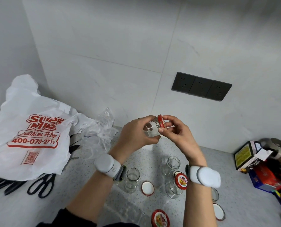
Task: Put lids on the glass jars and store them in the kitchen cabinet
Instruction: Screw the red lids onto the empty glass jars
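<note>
My left hand (135, 133) grips a small clear glass jar (151, 129), held on its side above the counter. A red lid (161, 121) sits at the jar's mouth, and my right hand (175, 130) pinches it there. On the counter below stand two open jars (132, 179) (171, 166) and one jar with a red lid on (178, 184). Loose lids lie around: one white side up (147, 188), one at the right (218, 211), and a red printed one (160, 218) at the bottom edge.
A white plastic bag with red print (30, 133) and crumpled clear plastic (98, 133) fill the counter's left. Black scissors (41, 185) lie beneath the bag. Boxes and packets (257, 164) crowd the right edge. A dark socket strip (201, 86) is on the tiled wall.
</note>
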### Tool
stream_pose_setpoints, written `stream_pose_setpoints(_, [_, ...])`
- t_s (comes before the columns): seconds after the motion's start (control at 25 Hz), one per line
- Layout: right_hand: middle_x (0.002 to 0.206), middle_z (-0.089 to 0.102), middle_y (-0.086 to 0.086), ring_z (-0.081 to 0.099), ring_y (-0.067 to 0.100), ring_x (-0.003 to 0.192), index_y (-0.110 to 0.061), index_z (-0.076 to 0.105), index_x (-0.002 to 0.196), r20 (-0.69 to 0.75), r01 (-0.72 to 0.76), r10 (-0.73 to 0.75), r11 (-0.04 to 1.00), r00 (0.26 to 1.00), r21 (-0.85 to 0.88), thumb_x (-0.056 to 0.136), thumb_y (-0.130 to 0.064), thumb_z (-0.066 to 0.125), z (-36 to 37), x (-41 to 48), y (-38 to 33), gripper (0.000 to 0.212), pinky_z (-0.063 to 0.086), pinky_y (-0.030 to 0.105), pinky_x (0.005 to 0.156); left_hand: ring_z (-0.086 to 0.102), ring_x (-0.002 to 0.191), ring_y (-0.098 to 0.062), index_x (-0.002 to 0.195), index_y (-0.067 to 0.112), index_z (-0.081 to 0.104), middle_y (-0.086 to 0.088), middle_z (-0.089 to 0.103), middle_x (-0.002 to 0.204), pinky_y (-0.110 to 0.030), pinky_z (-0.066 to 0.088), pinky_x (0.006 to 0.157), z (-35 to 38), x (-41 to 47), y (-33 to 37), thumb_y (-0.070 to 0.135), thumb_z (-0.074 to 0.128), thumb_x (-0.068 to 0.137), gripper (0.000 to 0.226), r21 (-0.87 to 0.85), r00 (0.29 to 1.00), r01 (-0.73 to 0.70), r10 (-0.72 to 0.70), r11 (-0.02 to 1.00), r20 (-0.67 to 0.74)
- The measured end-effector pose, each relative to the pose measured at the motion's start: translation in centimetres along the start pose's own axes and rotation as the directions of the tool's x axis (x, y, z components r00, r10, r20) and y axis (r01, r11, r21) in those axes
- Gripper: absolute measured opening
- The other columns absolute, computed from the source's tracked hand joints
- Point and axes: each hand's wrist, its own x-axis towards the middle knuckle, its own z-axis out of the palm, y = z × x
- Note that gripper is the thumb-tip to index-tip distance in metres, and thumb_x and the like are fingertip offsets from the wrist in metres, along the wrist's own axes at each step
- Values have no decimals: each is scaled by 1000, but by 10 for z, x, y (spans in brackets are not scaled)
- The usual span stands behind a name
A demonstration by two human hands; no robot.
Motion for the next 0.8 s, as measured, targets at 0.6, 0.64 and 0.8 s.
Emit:
stream_pose_setpoints(0.6, [126,57,7,69,8,95,-15,52,131,128,28,-30,999,991,18,80,6,66,-5,-4,2,57,51,16,84,66,77,-2,116,35,57,12,70,88,-34,57,71,-1,-1,-6,47,73,64,55,-50,998,14,-11,999,67])
stream_pose_setpoints(0.64, [123,58,6,70,6,91,-14,52,131,120,22,-25,999,992,23,80,7,66,-5,-5,2,56,50,14,81,66,77,-3,116,35,57,12,70,88,-34,57,71,-1,-1,-7,47,73,64,55,-55,998,12,-8,998,64])
stream_pose_setpoints(0.8, [105,67,-7,69,4,83,-13,52,131,95,18,-23,999,995,48,82,5,65,-3,-4,1,54,49,13,79,65,77,-3,118,35,58,11,69,87,-33,57,71,-1,0,-6,50,70,62,59,-74,999,23,-19,997,48])
